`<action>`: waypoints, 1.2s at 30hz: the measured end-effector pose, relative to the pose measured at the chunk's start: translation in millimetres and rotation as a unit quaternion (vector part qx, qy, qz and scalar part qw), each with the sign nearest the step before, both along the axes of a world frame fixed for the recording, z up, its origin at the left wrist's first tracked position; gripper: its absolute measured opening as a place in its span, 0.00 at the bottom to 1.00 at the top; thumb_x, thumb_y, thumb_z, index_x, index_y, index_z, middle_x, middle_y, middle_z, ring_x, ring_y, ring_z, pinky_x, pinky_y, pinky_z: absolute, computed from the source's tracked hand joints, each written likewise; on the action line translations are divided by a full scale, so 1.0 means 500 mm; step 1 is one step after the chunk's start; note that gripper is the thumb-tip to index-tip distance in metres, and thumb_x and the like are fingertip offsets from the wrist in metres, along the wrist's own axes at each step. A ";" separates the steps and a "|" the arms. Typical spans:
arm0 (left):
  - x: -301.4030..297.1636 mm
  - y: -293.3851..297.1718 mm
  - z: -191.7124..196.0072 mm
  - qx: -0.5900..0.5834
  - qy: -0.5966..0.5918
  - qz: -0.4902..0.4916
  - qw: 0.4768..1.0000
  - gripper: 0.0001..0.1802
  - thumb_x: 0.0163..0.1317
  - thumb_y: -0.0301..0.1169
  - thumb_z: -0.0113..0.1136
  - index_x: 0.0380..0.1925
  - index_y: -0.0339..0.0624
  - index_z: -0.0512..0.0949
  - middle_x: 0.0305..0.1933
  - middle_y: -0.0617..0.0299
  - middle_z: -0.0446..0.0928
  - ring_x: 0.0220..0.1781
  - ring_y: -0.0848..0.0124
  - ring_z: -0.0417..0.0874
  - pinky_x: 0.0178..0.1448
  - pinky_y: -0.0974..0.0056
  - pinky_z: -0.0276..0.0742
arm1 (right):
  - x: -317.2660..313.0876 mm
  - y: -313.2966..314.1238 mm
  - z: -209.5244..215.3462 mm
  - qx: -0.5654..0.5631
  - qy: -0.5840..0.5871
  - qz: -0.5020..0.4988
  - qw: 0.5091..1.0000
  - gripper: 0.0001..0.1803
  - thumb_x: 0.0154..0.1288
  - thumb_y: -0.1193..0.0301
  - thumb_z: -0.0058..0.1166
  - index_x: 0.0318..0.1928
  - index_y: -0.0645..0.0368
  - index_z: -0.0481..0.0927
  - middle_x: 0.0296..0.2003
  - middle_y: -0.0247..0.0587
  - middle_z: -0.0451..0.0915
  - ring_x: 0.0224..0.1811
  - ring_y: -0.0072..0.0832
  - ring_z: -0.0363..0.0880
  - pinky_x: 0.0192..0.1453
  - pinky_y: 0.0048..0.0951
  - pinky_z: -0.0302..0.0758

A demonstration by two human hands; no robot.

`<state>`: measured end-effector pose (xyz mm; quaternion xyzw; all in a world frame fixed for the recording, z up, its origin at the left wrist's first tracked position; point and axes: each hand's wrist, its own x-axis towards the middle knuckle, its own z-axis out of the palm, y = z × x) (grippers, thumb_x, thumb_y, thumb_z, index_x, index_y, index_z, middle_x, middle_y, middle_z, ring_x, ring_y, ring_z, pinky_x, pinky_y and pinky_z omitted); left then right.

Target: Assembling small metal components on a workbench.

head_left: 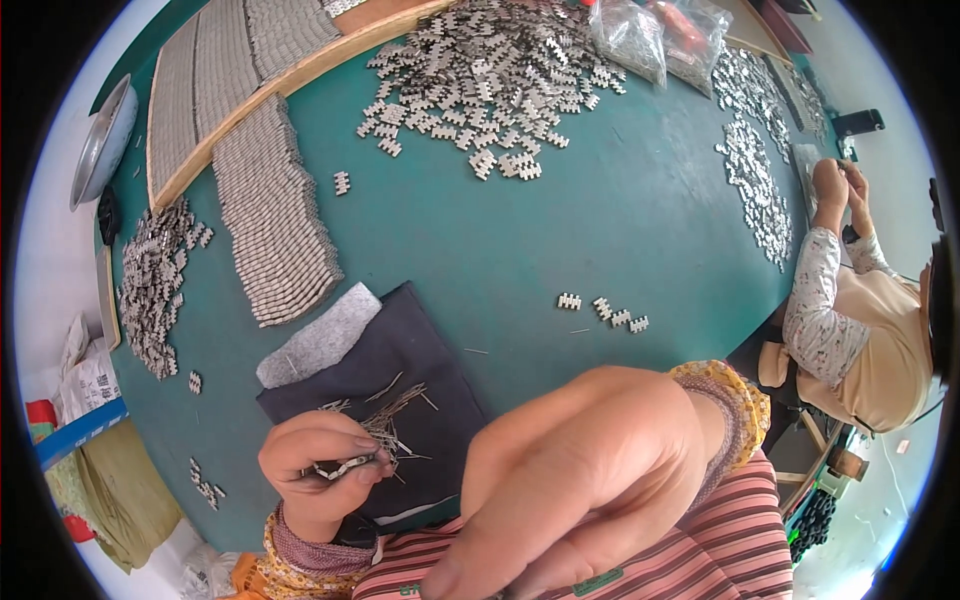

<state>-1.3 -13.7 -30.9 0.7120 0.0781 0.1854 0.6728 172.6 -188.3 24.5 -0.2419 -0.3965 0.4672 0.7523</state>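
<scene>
My left hand (312,462) is closed in a pinch on a small toothed metal link (348,466), above the dark cloth (390,345). Beside its fingertips lies a loose bunch of thin metal pins (400,412) on that cloth. My right hand (590,470) looms large at the lower middle, over my striped clothing (730,520). Its fingers are bent and pressed together, and their tips run to the lower edge of the picture. Whatever they hold, if anything, is hidden. A light grey felt piece (320,335) lies across the cloth's far left part.
A big heap of metal links (490,70) covers the far middle of the green table (430,240). Joined links form a long strip (270,220) beside a wood-edged tray (290,78). Several loose links (620,317) lie right of centre. Another person (850,310) works at the right.
</scene>
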 end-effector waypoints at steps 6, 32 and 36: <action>-0.001 0.003 -0.003 0.022 -0.003 0.012 1.000 0.07 0.48 0.18 0.67 0.28 0.28 0.80 0.27 0.51 0.79 0.25 0.67 0.85 0.29 0.68 0.81 | 0.013 0.007 -0.014 0.003 -0.042 -0.036 0.998 0.11 0.61 0.83 0.60 0.44 0.69 0.84 0.47 0.52 0.74 0.37 0.27 0.80 0.43 0.21 0.77; 0.001 0.004 0.008 -0.041 0.034 -0.007 0.999 0.08 0.52 0.22 0.69 0.28 0.29 0.79 0.27 0.52 0.79 0.25 0.68 0.84 0.29 0.69 0.82 | 0.146 -0.018 -0.108 -0.258 -0.569 -0.291 0.724 0.08 0.54 0.80 0.52 0.36 0.59 0.77 0.36 0.46 0.76 0.36 0.48 0.78 0.41 0.41 0.76; -0.001 0.001 0.008 -0.053 0.036 0.015 0.998 0.08 0.52 0.22 0.69 0.28 0.29 0.79 0.27 0.52 0.79 0.25 0.68 0.84 0.29 0.68 0.83 | 0.175 -0.046 -0.064 -0.328 -0.528 -0.360 0.696 0.11 0.54 0.80 0.57 0.39 0.59 0.79 0.37 0.44 0.77 0.39 0.45 0.78 0.42 0.38 0.76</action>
